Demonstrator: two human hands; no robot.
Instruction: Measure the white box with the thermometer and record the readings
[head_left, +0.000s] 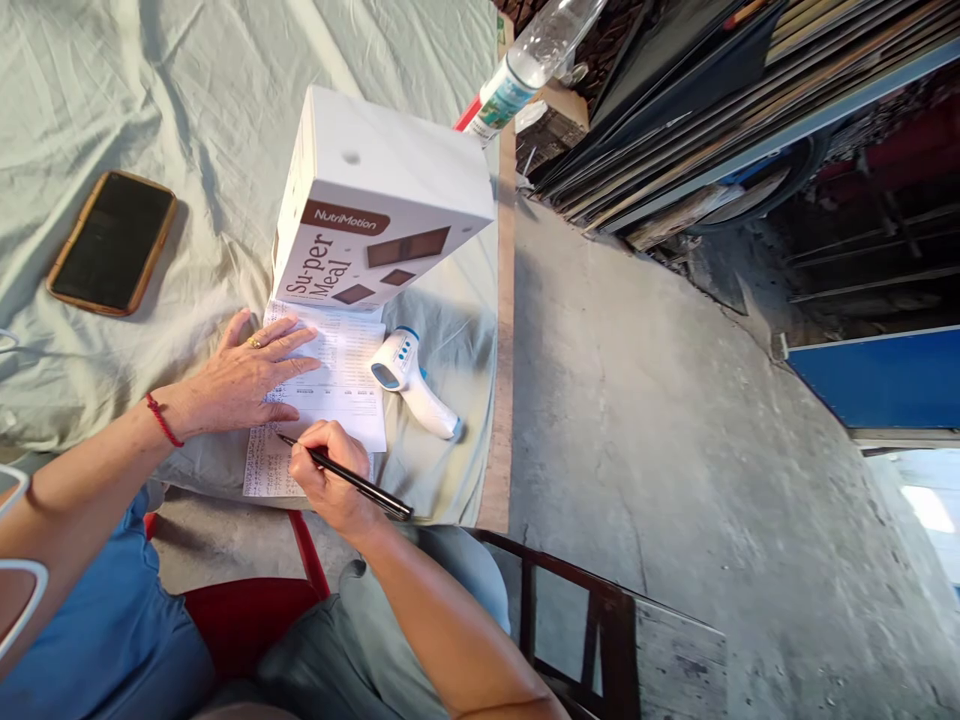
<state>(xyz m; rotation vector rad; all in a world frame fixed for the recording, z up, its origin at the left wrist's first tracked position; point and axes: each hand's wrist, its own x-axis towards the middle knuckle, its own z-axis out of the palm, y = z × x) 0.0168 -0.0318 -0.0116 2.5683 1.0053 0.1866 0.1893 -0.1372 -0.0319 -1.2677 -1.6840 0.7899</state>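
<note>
My left hand (251, 375) lies flat with spread fingers on a printed paper sheet (345, 360). Under its lower edge shows another sheet (262, 470) filled with small handwriting. In my right hand (334, 475) is a black pen (367, 485), its tip close to the handwritten lines; whether it touches the paper I cannot tell. Just right of the sheets lies a white and blue infrared thermometer (412, 385). Behind the papers stands a white box (397, 200) marked "NutriMotion Su-per Meal", close against the top edge of the printed sheet.
A phone in a brown case (112, 243) lies on the pale tablecloth (217, 60) to the left. A plastic bottle (517, 80) stands behind the box near the table's wooden edge (501, 400). Beyond are concrete floor, stacked flat boards (675, 110) and a dark stool (585, 620).
</note>
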